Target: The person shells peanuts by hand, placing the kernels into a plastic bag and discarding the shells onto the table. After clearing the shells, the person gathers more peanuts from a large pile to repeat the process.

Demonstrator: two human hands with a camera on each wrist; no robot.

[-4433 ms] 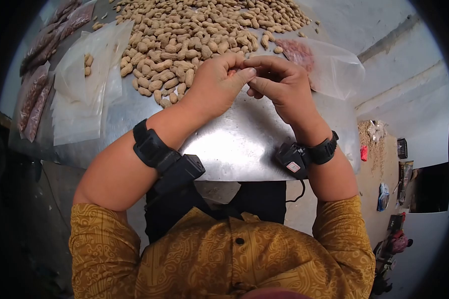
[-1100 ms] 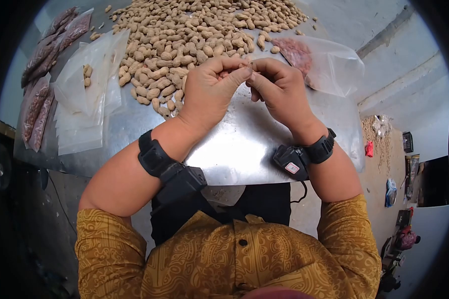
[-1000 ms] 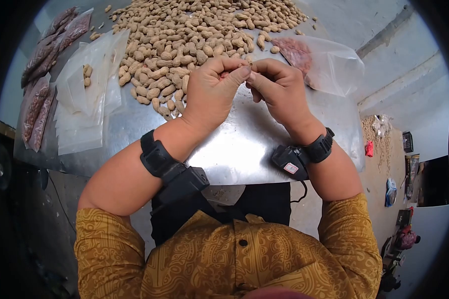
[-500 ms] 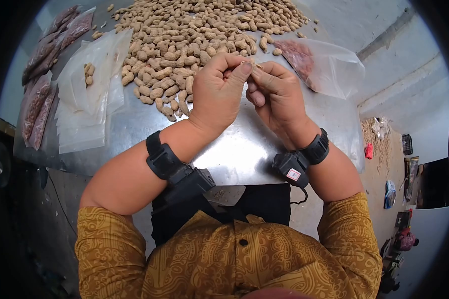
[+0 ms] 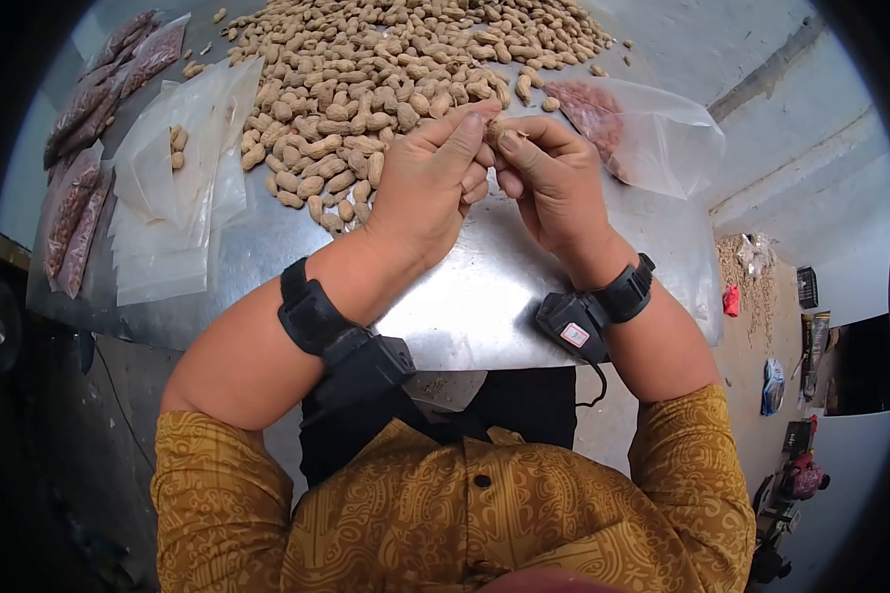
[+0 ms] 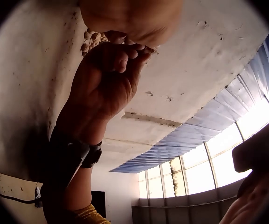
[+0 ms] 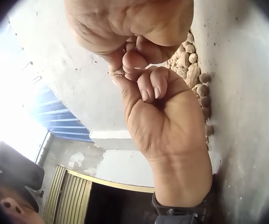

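Both hands meet over the near edge of a heap of unshelled peanuts [image 5: 366, 89]. A peanut [image 5: 492, 127] with its shell broken is held between them at the fingertips. My left hand [image 5: 430, 183] pinches it with thumb and index finger, its other fingers curled toward the palm. From the other side, the thumb and fingers of my right hand [image 5: 559, 178] grip it, with a pale bit of shell at the thumb. In the right wrist view, a small piece of shell [image 7: 117, 73] shows between the meeting fingertips. Much of the peanut is hidden by fingers.
A clear bag [image 5: 667, 138] with reddish peanut kernels [image 5: 588, 114] lies to the right on the metal table [image 5: 297, 267]. At the left are flat plastic bags [image 5: 163, 257], with a few peanuts [image 5: 177, 146] on them, and filled kernel bags [image 5: 74, 217].
The hands stay together at the heap's edge. Since half a second ago the left thumb and index finger have lifted and shifted, and the broken peanut shows between the fingertips.
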